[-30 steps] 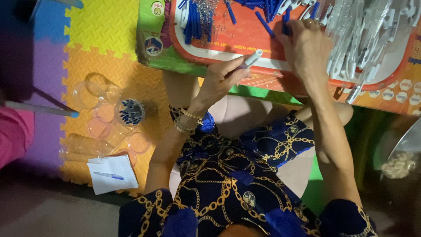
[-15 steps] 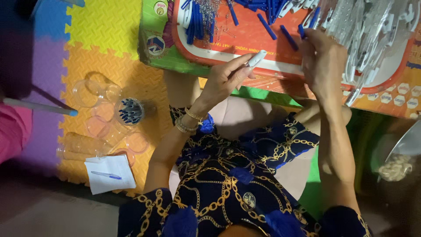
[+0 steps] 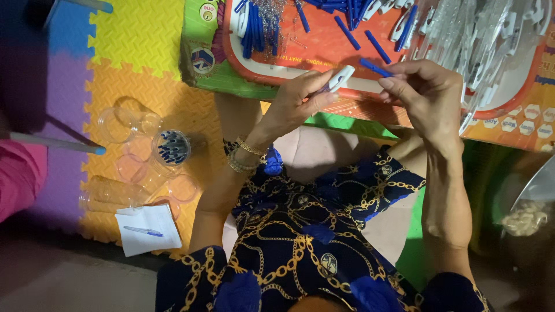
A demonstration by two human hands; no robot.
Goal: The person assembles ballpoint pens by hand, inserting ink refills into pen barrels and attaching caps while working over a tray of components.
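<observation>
1. Left hand [image 3: 300, 99] pinched a white pen barrel [image 3: 340, 78] between thumb and fingers, above the orange tray [image 3: 324, 49].
2. Right hand [image 3: 425, 92] pinched a short blue pen part [image 3: 374, 67] at its fingertips, just beside the barrel's tip, not touching.
3. More blue parts [image 3: 254, 26] and clear barrels [image 3: 480, 34] lay in the tray.
4. Clear plastic cups [image 3: 124, 124] stood on the foam floor mat [image 3: 144, 34].

The left hand's fingers [image 3: 315, 95] pinch a pen cap [image 3: 340, 77]; the right hand's fingers [image 3: 399, 78] pinch a short refill [image 3: 374, 67] just beside it. Behind both sets of fingers lies a tray [image 3: 324, 49] holding loose pen parts [image 3: 257, 26]. Well left of the fingers, plastic cups [image 3: 121, 124] stand on the floor mat [image 3: 133, 52], one holding refills [image 3: 171, 147].
</observation>
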